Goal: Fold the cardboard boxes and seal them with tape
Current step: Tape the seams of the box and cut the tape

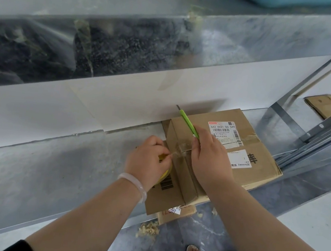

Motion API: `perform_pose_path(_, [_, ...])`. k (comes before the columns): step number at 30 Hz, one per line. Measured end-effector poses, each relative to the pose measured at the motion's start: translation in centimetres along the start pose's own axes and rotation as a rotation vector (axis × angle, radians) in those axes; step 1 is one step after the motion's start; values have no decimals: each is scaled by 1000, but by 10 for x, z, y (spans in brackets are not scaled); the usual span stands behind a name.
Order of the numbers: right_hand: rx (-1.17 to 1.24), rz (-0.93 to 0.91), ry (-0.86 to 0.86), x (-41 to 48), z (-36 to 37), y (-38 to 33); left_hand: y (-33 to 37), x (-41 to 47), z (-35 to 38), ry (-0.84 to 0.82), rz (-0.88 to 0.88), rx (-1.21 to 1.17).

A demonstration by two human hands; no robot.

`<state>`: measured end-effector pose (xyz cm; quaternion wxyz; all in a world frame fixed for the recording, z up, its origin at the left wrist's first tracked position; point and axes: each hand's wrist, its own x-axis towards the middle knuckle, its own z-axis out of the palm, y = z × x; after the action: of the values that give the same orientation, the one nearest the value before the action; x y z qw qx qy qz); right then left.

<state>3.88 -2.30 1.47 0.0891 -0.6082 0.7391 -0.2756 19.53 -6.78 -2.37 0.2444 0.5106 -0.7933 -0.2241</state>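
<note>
Resting on a metal bench [51,163] against a white wall, a brown box [264,158] lies closed, labels on top. Left hand [149,158], wearing a pale bracelet [134,182], grips a yellow tape roll [166,172] beside the box's left face, a clear strip stretched to the top edge. Right hand [208,157] clasps a green knife [189,123], blade pointing away, fingers on the strip there

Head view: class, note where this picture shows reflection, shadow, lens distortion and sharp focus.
Head view: the metal shelf face shows a smeared dark reflection and pale glare; head view: the cardboard box throws a soft shadow on the white panel behind it; head view: the right forearm looms large, a wide-angle effect; head view: the shipping label is sharp enough to read.
</note>
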Motion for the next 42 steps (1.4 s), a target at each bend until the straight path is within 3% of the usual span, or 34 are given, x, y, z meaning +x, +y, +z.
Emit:
perform_pose_path(4, [-12, 7, 8, -18, -18, -5, 0, -1, -1, 4, -18, 7])
perform_pose_path(11, [-18, 42, -247, -85, -42, -22, -2, -5, -4, 12, 1, 14])
perform_pose_path(18, [-179, 122, -410, -80, -32, -34, -4, -4, 0, 41, -18, -11])
perform_pose_path(31, [-478, 145, -532, -56, -24, -55, -3, -3, 2, 59, -27, -33])
perform_pose_path(42, [-484, 140, -532, -56, -24, -54, -3, -3, 2, 54, -8, -63])
